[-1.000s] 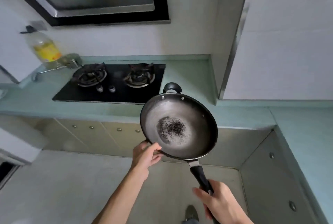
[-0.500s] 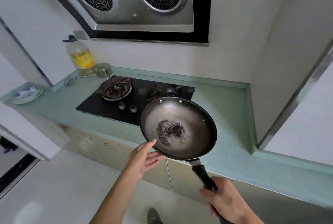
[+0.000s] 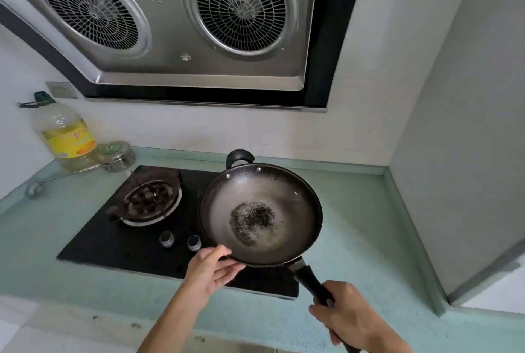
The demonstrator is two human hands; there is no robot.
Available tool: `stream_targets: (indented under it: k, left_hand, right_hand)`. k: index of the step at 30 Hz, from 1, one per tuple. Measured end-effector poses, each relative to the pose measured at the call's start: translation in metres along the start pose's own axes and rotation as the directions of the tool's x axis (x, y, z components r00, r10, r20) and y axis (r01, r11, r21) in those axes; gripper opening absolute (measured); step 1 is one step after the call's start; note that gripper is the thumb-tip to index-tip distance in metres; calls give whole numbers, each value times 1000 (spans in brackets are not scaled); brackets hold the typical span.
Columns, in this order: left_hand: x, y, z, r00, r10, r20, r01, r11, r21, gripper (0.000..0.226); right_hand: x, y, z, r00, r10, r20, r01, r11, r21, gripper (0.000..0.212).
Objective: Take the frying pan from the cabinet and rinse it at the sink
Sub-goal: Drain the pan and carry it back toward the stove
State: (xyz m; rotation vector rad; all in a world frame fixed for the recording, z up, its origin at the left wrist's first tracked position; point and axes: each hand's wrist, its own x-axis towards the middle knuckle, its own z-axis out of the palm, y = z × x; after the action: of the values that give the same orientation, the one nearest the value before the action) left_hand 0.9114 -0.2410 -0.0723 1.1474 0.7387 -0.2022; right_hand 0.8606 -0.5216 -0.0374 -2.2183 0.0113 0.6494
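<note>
**Pan held over the hob, both hands at it**

Head view: Your right hand sits low at the right. Its fingers are curled tight round the end of the long black handle, with the forearm running out of the bottom edge. From that grip the dark, round metal frying pan reaches up and away from you. It is tipped slightly so that its inside faces you, and a patch of black burnt specks shows at its centre. A small black loop grip stands at its far rim.

Your left hand comes in from below on a bare forearm, palm turned up. Its fingers are straight and loosely spread, gripping nothing. The fingertips lie at the pan's near left rim, the thumb just at the edge. You cannot tell whether they bear any weight.

The pan is over the right side of the black glass gas hob, which is set in the pale green worktop. Whether it rests there cannot be told. The left burner is uncovered, and two round knobs lie just left of the pan. A clear plastic oil bottle with a yellow label and a small lidded glass jar stand at the back left. The steel extractor hood, with two round grilles, hangs above.
</note>
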Motion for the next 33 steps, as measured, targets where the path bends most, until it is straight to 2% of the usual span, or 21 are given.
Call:
stream_targets:
  k: [4,11,18,25,30,33]
  left_hand:
    - [41,35,-6,997,-39,62,37,999,27,12]
    - [89,46,2,985,-133,114,141,988,-64,24]
    - [111,44,17,973,-189,134,205,972,-114,15]
    - [120,43,24,974,-204,99,215,969,-121,14]
    - [121,43,27,974,-223,43,225,972,-67,25]
    - [122,44,30,975,-220,17,220,974,-48,24]
  right_hand:
    - [37,-29,2,1000,18,-11,-19,1000,-23,16]
    - [81,-44,-12,997,74,-9,-75,991,-115,15]
    - [112,-36,-27,994,101,-27,-105,976,-190,23]
    - [128,-32,-31,997,79,0,-76,966,-245,23]
    - [132,-29,-31,997,75,24,-68,969,-236,22]
    - [134,-28,-33,997,66,34,-56,968,-243,20]
